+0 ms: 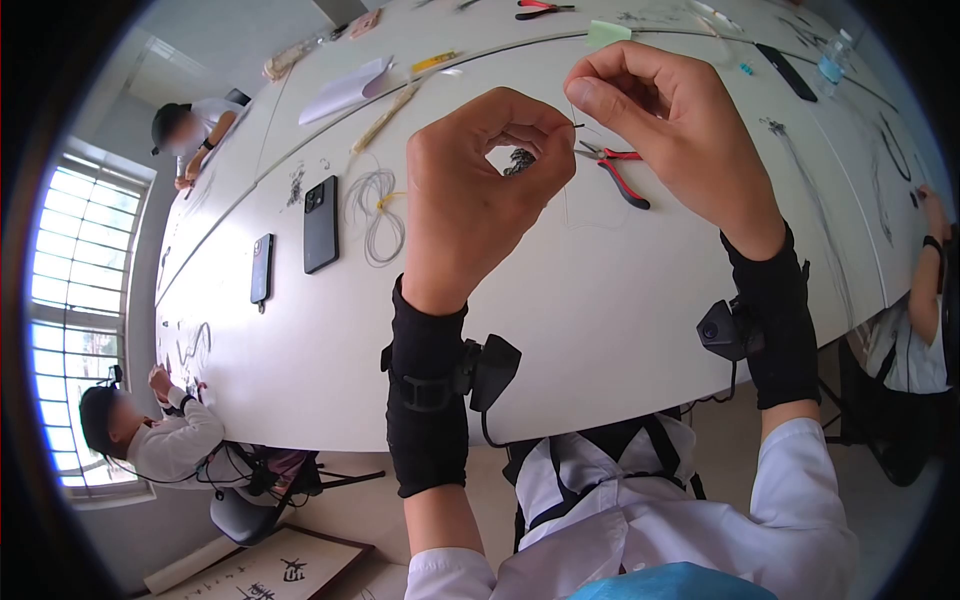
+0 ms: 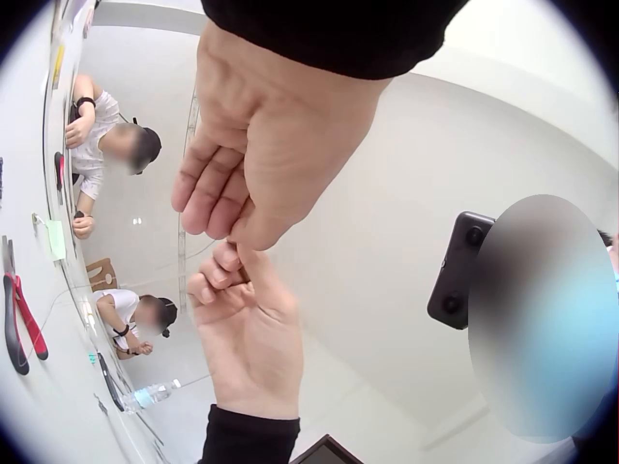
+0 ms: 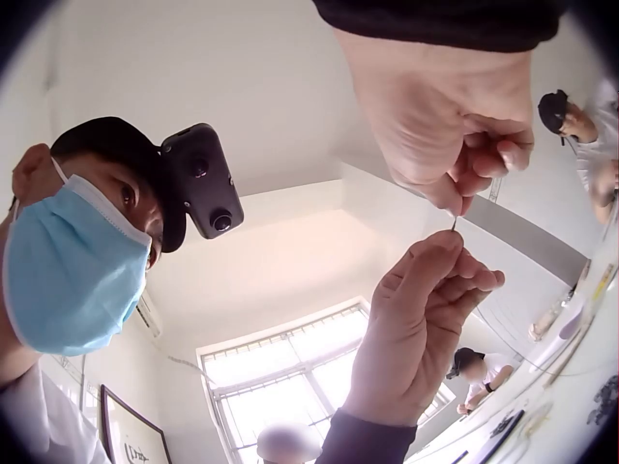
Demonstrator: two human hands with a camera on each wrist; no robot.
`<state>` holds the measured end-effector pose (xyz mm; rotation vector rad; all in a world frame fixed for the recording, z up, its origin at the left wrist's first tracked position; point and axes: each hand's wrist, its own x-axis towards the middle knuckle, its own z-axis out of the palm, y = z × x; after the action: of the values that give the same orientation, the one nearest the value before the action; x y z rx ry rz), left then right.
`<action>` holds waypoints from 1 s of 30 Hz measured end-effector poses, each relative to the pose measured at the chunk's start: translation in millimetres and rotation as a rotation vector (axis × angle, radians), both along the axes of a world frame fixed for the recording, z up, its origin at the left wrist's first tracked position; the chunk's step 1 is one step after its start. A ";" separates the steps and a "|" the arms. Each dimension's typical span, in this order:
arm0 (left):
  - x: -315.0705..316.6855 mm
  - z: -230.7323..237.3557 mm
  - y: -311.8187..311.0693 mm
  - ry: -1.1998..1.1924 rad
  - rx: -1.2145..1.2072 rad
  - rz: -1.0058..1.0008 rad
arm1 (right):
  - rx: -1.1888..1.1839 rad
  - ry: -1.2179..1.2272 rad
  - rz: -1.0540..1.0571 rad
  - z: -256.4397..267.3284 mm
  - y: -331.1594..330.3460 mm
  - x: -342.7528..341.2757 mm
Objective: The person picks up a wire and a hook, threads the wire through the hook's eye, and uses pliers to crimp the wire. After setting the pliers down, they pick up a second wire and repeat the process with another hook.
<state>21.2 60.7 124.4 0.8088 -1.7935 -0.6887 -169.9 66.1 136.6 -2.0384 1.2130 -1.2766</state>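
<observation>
Hands (image 1: 580, 145) pinching thin wire (image 3: 456, 221).

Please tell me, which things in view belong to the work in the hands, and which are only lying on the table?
Probably for the work:
thin wire, between left hand and right hand
red-handled pliers, near the hands
wire coil, perhaps spare

Seemingly just lying about:
big phone
small phone
water bottle
green paper
white paper

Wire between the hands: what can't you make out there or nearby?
- Pinched parts of the wire: right wrist view, hidden by fingertips.
- Dark bundle's full shape: head view, partly behind the left hand.
- Right-side person's face: head view, cut off by the edge.
</observation>
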 end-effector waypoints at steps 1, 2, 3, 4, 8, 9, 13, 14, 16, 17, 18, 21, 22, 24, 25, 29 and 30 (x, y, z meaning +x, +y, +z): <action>0.5 1.6 1.5 0.011 0.017 -0.020 | 0.009 -0.020 0.012 -3.3 -4.6 -2.2; 1.9 3.3 2.7 0.023 0.035 -0.040 | 0.024 -0.060 0.032 -6.0 -8.3 -2.5; 2.8 4.2 2.9 0.034 0.053 -0.060 | 0.040 -0.099 0.052 -9.2 -11.6 -2.3; 3.0 3.8 2.1 0.068 0.052 -0.055 | 0.055 -0.139 0.073 -12.0 -13.4 -1.8; 4.7 0.6 -1.7 0.184 0.060 -0.023 | 0.010 -0.154 0.115 -16.8 -12.7 7.8; 4.8 0.2 -2.4 0.208 0.066 -0.013 | 0.032 -0.128 0.087 -14.0 -7.2 10.4; 4.4 -4.5 -5.8 0.172 0.012 0.059 | -0.034 0.111 -0.048 6.5 20.5 16.8; 4.6 -6.3 -6.9 0.146 -0.010 0.057 | -0.063 0.123 -0.058 6.1 21.9 17.7; 3.6 -6.8 -6.1 0.087 -0.016 0.045 | -0.122 0.146 -0.080 5.5 23.6 18.1; 2.7 -4.9 -3.9 0.054 0.001 0.034 | -0.088 0.108 -0.060 4.7 22.6 17.2; 2.0 -3.4 -1.6 0.020 0.018 0.022 | -0.056 0.069 -0.041 2.8 19.5 15.0; 0.9 -0.5 2.4 0.042 0.100 -0.042 | -0.025 -0.056 0.053 -9.6 -1.7 6.6; 1.4 -0.4 2.2 0.066 0.087 -0.066 | -0.027 -0.099 0.090 -13.0 -6.2 4.3; 3.7 -1.0 0.5 0.111 0.065 -0.114 | 0.227 -0.211 0.177 -9.7 -5.6 -1.4; 4.1 -1.2 -0.1 0.159 0.090 -0.105 | 0.355 -0.267 0.222 -7.4 -4.6 -1.9; 4.6 -4.0 -4.3 0.287 0.098 -0.032 | 0.369 -0.357 0.209 -6.3 2.8 11.3; 3.7 -5.1 -5.9 0.303 0.077 -0.006 | 0.373 -0.367 0.200 -4.6 5.9 14.7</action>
<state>24.9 54.9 119.3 0.7085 -1.5045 -0.8415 -155.2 72.0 132.0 -1.5358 0.9640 -1.1622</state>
